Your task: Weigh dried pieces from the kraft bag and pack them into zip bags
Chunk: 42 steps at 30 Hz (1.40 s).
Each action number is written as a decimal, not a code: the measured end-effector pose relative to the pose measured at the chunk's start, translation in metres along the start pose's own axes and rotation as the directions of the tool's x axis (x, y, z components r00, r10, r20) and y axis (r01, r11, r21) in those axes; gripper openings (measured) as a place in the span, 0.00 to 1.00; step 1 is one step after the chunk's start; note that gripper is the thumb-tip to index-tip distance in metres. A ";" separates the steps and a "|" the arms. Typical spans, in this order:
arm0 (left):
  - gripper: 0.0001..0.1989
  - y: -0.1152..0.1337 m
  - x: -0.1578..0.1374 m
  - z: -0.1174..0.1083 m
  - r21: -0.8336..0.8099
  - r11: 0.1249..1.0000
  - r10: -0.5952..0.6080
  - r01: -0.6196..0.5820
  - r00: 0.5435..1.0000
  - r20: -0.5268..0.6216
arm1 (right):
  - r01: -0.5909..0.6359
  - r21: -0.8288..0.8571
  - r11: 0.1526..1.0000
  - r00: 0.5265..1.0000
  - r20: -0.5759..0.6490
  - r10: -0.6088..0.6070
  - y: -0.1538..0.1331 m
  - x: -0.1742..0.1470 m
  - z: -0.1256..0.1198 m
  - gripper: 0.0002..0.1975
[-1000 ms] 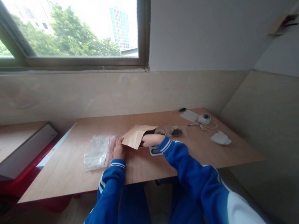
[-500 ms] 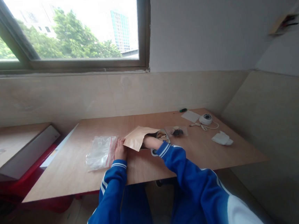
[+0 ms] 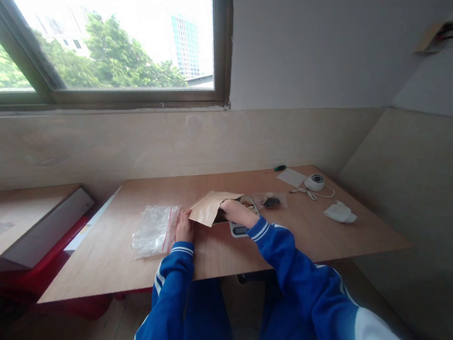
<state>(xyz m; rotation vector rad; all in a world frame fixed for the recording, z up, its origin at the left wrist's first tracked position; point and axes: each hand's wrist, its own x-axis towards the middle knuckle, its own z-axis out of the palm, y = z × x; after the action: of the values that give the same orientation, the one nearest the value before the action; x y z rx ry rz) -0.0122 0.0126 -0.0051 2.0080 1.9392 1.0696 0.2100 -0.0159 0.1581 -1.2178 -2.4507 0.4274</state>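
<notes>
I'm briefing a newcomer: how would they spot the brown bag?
Below the window stands a wooden table. On it, the left hand is at a corner of the brown bag, the right hand in its mouth. Unlike the clear plastic beside it, it's opaque.

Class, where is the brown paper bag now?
In the head view, the brown paper bag is right of the clear plastic bags, the left hand at its left corner, the right hand partly inside its mouth.
</notes>
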 end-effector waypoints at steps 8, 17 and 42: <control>0.25 0.006 0.000 -0.008 -0.052 0.994 -0.094 0.096 0.995 0.042 | 0.073 0.322 0.944 0.947 -0.319 0.035 0.002 -0.037 -0.041 0.15; 0.29 0.012 0.001 -0.011 -0.029 0.984 -0.173 0.175 0.983 0.056 | 0.096 0.803 0.588 0.876 -0.348 0.333 0.037 -0.045 -0.030 0.19; 0.33 0.011 0.001 -0.009 -0.043 0.995 -0.086 0.087 0.996 0.023 | -0.184 0.284 0.941 0.900 -0.336 0.278 0.109 -0.023 0.018 0.18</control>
<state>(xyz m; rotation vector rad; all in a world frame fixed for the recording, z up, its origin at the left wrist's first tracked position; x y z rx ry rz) -0.0086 0.0088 0.0086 1.8871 1.9552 1.0563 0.2910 0.0270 0.0916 -1.3482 -1.8796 0.4970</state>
